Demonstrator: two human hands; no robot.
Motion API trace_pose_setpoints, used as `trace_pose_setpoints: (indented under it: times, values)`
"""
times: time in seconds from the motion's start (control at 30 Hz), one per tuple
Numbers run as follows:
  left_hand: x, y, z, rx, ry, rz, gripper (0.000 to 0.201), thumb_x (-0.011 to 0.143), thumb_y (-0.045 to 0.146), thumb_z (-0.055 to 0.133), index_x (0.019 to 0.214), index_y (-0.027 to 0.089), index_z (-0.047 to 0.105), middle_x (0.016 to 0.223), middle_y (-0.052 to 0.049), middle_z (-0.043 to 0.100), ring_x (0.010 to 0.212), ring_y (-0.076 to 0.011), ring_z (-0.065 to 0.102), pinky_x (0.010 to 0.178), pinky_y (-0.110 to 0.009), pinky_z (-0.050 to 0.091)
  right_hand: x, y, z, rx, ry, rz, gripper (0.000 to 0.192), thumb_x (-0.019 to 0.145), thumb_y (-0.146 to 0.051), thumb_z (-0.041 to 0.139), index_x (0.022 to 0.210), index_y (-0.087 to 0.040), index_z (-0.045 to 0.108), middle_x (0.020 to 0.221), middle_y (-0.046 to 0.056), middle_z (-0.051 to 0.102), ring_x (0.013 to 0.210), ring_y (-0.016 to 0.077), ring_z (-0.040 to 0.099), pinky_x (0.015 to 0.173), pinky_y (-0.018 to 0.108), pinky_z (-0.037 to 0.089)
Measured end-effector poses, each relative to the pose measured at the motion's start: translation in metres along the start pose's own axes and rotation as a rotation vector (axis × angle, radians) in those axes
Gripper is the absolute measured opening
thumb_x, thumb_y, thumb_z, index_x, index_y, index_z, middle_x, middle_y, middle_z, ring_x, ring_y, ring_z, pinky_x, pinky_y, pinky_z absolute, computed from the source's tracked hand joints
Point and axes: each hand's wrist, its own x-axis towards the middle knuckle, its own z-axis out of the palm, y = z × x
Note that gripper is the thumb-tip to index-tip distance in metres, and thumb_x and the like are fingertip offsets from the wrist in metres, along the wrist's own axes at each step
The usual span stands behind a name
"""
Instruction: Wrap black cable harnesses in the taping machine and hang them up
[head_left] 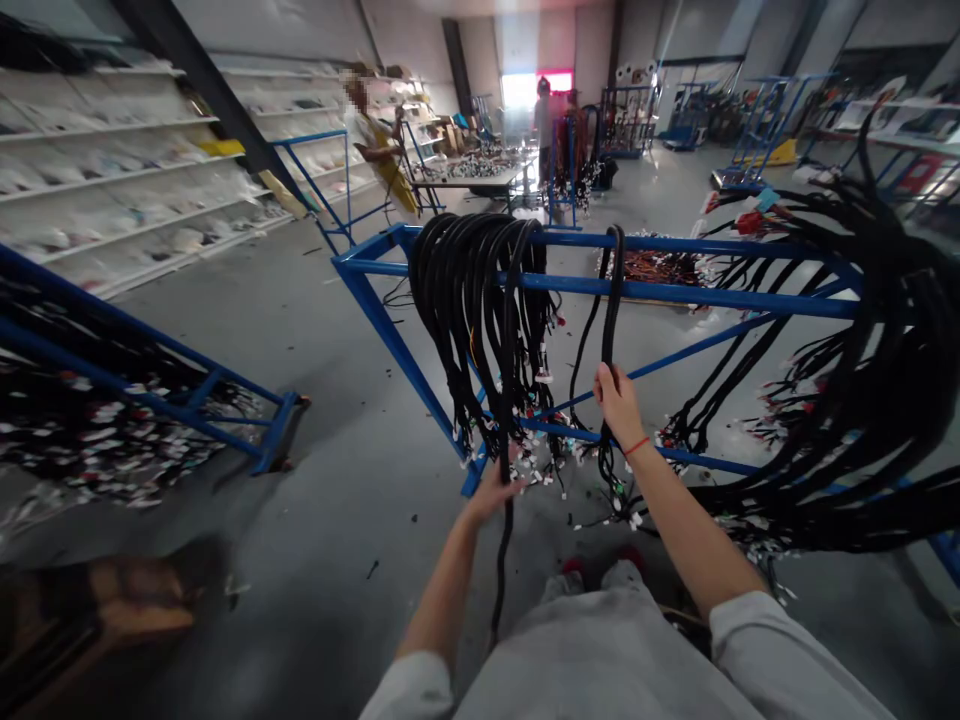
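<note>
Black wire harnesses (457, 290) with small white connectors at their ends hang in a bunch over the blue rack's top bars (675, 293). My left hand (491, 497) is at a long black harness (504, 560) that hangs down past the bunch toward the floor. That hand is slightly blurred, its fingers look apart, and the harness runs across it. To the right, my right hand (619, 405) is closed around a separate black harness (611, 300) draped over the same bars. The lower ends of this harness dangle below my hand, near the rack's lower bar.
A thick mass of black harnesses (892, 340) loads the rack's right end. Another blue rack (187, 400) with harnesses stands at left. A cardboard box (142, 600) lies lower left. Shelves (120, 180) line the wall. A person (386, 150) stands beside a table (480, 180) behind the rack.
</note>
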Motion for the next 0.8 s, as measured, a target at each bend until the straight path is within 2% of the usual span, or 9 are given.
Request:
trace_pose_setpoints:
  times: [0.07, 0.1, 0.17, 0.23, 0.33, 0.53, 0.6, 0.7, 0.8]
  values:
    - [0.046, 0.045, -0.003, -0.198, 0.080, 0.172, 0.065, 0.068, 0.052, 0.081, 0.120, 0.020, 0.060, 0.109, -0.009, 0.069, 0.108, -0.0251, 0.064, 0.092, -0.036, 0.053, -0.005, 0.003, 0.003, 0.012, -0.006, 0.026, 0.055, 0.084, -0.078, 0.048, 0.070, -0.025, 0.045, 0.052, -0.005, 0.041, 0.048, 0.0122, 0.038, 0.046, 0.026, 0.032]
    - [0.067, 0.068, -0.002, -0.327, 0.137, 0.253, 0.058, 0.072, 0.056, 0.076, 0.115, 0.021, 0.061, 0.091, -0.005, 0.069, 0.089, -0.0196, 0.067, 0.079, -0.031, 0.054, -0.007, 0.003, 0.003, 0.008, -0.010, 0.037, 0.055, 0.084, -0.078, 0.048, 0.070, -0.025, 0.045, 0.051, -0.005, 0.041, 0.048, 0.0123, 0.037, 0.045, 0.026, 0.032]
    - [0.096, 0.104, 0.006, -0.508, 0.187, 0.322, 0.044, 0.077, 0.060, 0.069, 0.092, 0.020, 0.060, 0.062, 0.004, 0.053, 0.055, -0.0101, 0.053, 0.054, -0.021, 0.044, -0.009, 0.005, -0.003, -0.022, -0.010, 0.043, 0.055, 0.084, -0.078, 0.048, 0.069, -0.025, 0.045, 0.052, -0.004, 0.041, 0.048, 0.0123, 0.037, 0.046, 0.026, 0.032]
    - [0.102, 0.113, 0.016, -0.577, 0.199, 0.286, 0.043, 0.077, 0.059, 0.070, 0.072, 0.021, 0.052, 0.050, 0.009, 0.037, 0.042, -0.0061, 0.035, 0.042, -0.019, 0.029, -0.011, 0.007, -0.012, -0.063, 0.000, 0.035, 0.055, 0.084, -0.077, 0.048, 0.069, -0.024, 0.046, 0.052, -0.004, 0.042, 0.048, 0.0123, 0.038, 0.047, 0.027, 0.032]
    - [0.076, 0.074, 0.029, -0.489, 0.227, 0.143, 0.050, 0.072, 0.057, 0.073, 0.057, 0.021, 0.042, 0.043, 0.009, 0.031, 0.039, -0.0058, 0.029, 0.041, -0.020, 0.022, -0.011, 0.011, -0.023, -0.108, 0.018, 0.015, 0.054, 0.084, -0.076, 0.049, 0.070, -0.024, 0.047, 0.054, -0.004, 0.044, 0.050, 0.0128, 0.040, 0.050, 0.028, 0.033]
    - [-0.025, -0.064, 0.028, -0.278, 0.309, -0.131, 0.055, 0.063, 0.062, 0.071, 0.046, 0.022, 0.038, 0.043, 0.005, 0.031, 0.043, -0.0089, 0.028, 0.046, -0.024, 0.023, -0.011, 0.011, -0.028, -0.164, 0.019, -0.022, 0.055, 0.087, -0.075, 0.046, 0.070, -0.023, 0.048, 0.055, -0.003, 0.047, 0.052, 0.0138, 0.042, 0.053, 0.029, 0.034]
    - [-0.064, -0.096, 0.028, -0.189, 0.201, -0.249, 0.056, 0.063, 0.063, 0.070, 0.043, 0.022, 0.037, 0.044, 0.005, 0.030, 0.043, -0.0100, 0.029, 0.047, -0.026, 0.025, -0.013, 0.010, -0.028, -0.168, 0.014, -0.028, 0.055, 0.086, -0.076, 0.046, 0.070, -0.023, 0.049, 0.055, -0.003, 0.047, 0.052, 0.0141, 0.043, 0.053, 0.029, 0.034]
    - [-0.103, -0.112, 0.031, -0.112, -0.134, -0.362, 0.048, 0.056, 0.056, 0.078, 0.043, 0.023, 0.046, 0.045, 0.005, 0.037, 0.044, -0.0119, 0.035, 0.049, -0.029, 0.030, -0.016, 0.010, -0.028, -0.153, -0.001, -0.034, 0.056, 0.086, -0.076, 0.046, 0.069, -0.023, 0.049, 0.055, -0.002, 0.048, 0.053, 0.0143, 0.045, 0.054, 0.029, 0.036]
    - [-0.092, -0.077, 0.034, -0.161, -0.266, -0.319, 0.041, 0.042, 0.049, 0.088, 0.050, 0.023, 0.057, 0.051, 0.004, 0.049, 0.048, -0.0124, 0.044, 0.050, -0.029, 0.035, -0.011, 0.006, -0.030, -0.075, -0.072, 0.043, 0.059, 0.081, -0.080, 0.049, 0.068, -0.023, 0.049, 0.053, -0.002, 0.049, 0.049, 0.0139, 0.044, 0.049, 0.029, 0.035]
